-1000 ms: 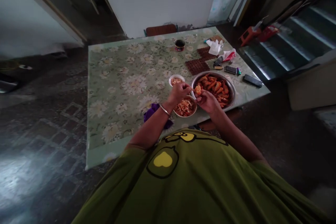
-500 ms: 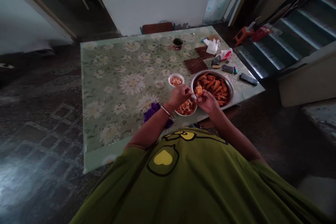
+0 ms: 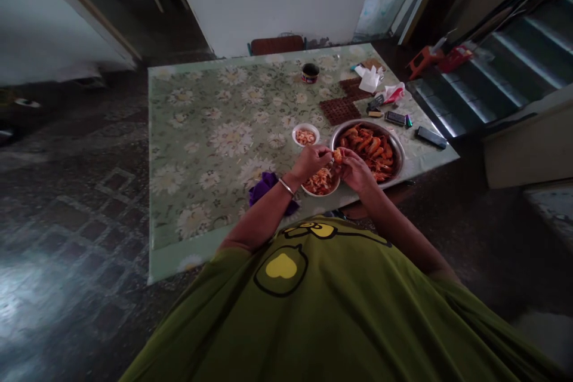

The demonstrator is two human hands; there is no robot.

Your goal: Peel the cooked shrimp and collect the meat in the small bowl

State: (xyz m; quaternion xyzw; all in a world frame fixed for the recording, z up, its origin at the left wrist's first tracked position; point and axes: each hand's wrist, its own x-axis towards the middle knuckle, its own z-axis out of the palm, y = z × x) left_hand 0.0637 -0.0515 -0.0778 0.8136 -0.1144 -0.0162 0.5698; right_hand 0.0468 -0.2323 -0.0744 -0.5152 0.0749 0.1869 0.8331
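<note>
Metal, cloth and gloss before you

Your shiny metal bowl [image 3: 396, 154] sits on a glossy flowered surface [image 3: 215, 131]; the purple cloth [image 3: 264, 185] looks soft and matt.

Both hands meet at the fingertips, forearms angled inward from the body.

The left hand [image 3: 310, 160] reaches forward from the left, wrist slightly bent, fingers curled and pinched together at its right side. The right hand [image 3: 357, 169] comes in from the right with the palm turned inward, thumb and fingers closed in a pinch that touches the left hand's fingertips. Both forearms are bare, extended forward and converging, elbows held out from the torso. The two hands are raised side by side, knuckles upward.
</note>
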